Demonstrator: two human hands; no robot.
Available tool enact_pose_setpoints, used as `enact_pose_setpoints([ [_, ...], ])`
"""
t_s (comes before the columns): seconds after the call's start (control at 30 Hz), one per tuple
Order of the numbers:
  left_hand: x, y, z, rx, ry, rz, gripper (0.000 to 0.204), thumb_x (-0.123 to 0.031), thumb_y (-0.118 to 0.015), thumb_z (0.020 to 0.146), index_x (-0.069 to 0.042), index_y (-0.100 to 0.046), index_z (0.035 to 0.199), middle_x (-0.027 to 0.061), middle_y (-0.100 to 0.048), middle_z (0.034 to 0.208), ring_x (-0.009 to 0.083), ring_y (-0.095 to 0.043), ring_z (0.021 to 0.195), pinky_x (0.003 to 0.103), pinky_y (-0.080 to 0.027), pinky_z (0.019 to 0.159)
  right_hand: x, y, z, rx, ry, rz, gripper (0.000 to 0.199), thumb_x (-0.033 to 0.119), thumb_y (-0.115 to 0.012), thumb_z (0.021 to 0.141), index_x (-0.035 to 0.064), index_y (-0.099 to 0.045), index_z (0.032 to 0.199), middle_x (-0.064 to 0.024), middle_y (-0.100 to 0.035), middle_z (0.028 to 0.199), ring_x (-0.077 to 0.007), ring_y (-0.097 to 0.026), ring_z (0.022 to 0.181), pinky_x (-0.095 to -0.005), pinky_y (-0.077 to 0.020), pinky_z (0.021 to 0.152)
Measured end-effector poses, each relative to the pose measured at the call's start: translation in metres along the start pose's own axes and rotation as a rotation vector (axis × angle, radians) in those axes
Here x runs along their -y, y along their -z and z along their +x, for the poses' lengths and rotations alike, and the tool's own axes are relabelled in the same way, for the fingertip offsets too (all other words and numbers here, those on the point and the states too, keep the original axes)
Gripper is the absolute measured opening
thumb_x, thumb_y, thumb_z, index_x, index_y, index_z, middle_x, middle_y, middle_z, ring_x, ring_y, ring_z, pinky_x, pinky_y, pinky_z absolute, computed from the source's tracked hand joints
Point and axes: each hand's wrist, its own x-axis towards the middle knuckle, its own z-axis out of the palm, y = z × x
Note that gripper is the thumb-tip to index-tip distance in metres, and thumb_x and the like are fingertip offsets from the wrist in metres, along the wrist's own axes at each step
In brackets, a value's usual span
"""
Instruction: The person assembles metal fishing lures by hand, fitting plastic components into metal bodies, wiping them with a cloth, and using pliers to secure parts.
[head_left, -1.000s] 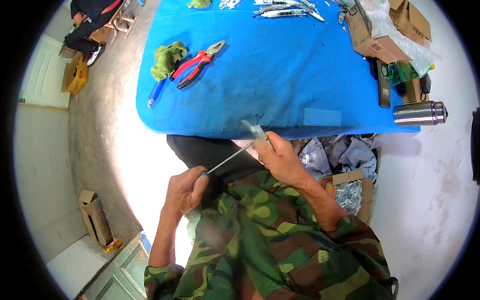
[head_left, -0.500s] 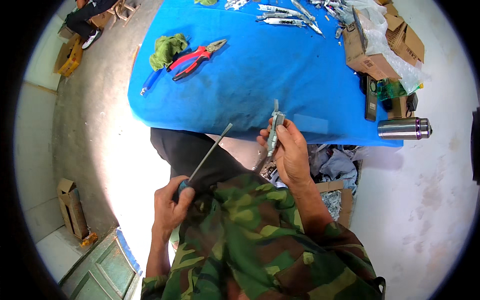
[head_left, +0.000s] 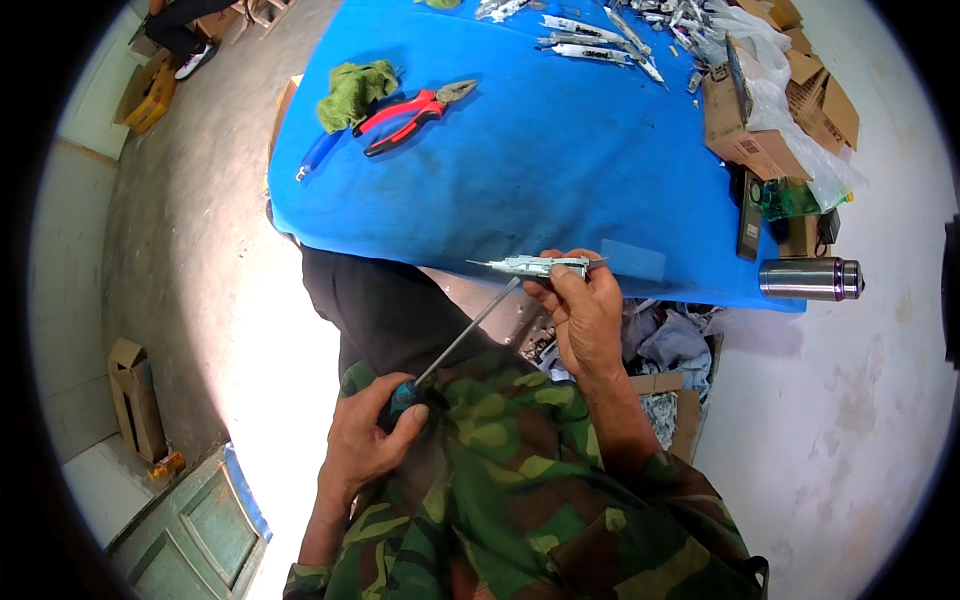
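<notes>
Blue cloth covers the table (head_left: 560, 190), and just below its near edge both hands are busy. The right hand (head_left: 583, 318) is closed around a slim grey metal part (head_left: 537, 266), pinching it between thumb and fingers so that it lies roughly level, its pointed end toward the person's left. The left hand (head_left: 365, 440) is clenched around the dark handle of a screwdriver (head_left: 462, 338), held close against the camouflage jacket; the thin shaft slants up and to the right, and its tip meets the underside of the metal part beside the right fingers.

On the cloth, well away from the hands, lie red-handled pliers (head_left: 412, 110) next to a crumpled green rag (head_left: 352, 92), and more grey metal pieces (head_left: 590, 32) sit near the far edge. At the right end of the table an open cardboard box (head_left: 745, 125) holds clear plastic wrapping; what lies beneath it cannot be made out. A green bottle (head_left: 790, 198) stands just beside the box, and a steel flask (head_left: 810, 279) lies on its side at the table's corner.
</notes>
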Motion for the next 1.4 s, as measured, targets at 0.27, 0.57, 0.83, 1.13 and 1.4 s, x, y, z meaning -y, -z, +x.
enact_pose_setpoints([
  [0.27,0.008,-0.006,0.004,-0.079,-0.073,0.019,0.036,-0.019,-0.078,0.092,-0.001,-0.071,0.123,0.0168,-0.076,0.098,0.0305,-0.075,0.080,0.037,-0.057,0.071,-0.011,-0.006,0.001,-0.028,0.054,-0.027,0.026,-0.001,-0.063,0.103,0.0001,-0.048,0.124,-0.0190,-0.063,0.126,-0.0255,-0.070,0.109,-0.0388,-0.0657,0.094],
  [0.57,0.004,-0.005,0.010,-0.009,-0.006,-0.004,0.038,-0.023,-0.074,0.097,0.000,-0.068,0.127,0.0116,-0.073,0.091,0.0218,-0.070,0.078,0.034,-0.055,0.074,-0.021,-0.009,-0.001,-0.043,0.138,-0.041,0.028,0.000,-0.071,0.099,-0.0006,-0.054,0.121,-0.0160,-0.065,0.126,-0.0198,-0.069,0.106,-0.0340,-0.0633,0.092],
  [0.83,0.000,-0.004,0.014,0.023,0.024,-0.020,0.037,-0.023,-0.073,0.099,0.000,-0.068,0.127,0.0103,-0.071,0.088,0.0195,-0.069,0.076,0.033,-0.055,0.072,-0.025,-0.003,-0.002,-0.021,0.142,-0.025,0.028,-0.001,-0.075,0.096,-0.0012,-0.058,0.118,-0.0138,-0.067,0.119,-0.0185,-0.071,0.097,-0.0315,-0.0624,0.087],
  [1.13,-0.014,0.003,0.016,0.048,0.117,-0.002,0.036,-0.018,-0.074,0.096,0.000,-0.069,0.126,0.0225,-0.074,0.100,0.0391,-0.073,0.081,0.041,-0.057,0.074,-0.028,0.002,-0.001,-0.043,0.145,-0.101,0.025,-0.001,-0.078,0.093,-0.0017,-0.061,0.111,-0.0132,-0.068,0.118,-0.0149,-0.069,0.097,-0.0284,-0.0599,0.083],
  [1.4,-0.030,0.013,0.014,0.069,0.156,0.078,0.038,-0.019,-0.076,0.095,0.001,-0.069,0.127,0.0246,-0.076,0.105,0.0416,-0.074,0.081,0.042,-0.058,0.072,-0.018,0.004,-0.005,-0.013,0.194,-0.362,0.022,0.003,-0.083,0.089,-0.0010,-0.065,0.102,-0.0112,-0.074,0.108,-0.0112,-0.067,0.093,-0.0256,-0.0555,0.079],
])
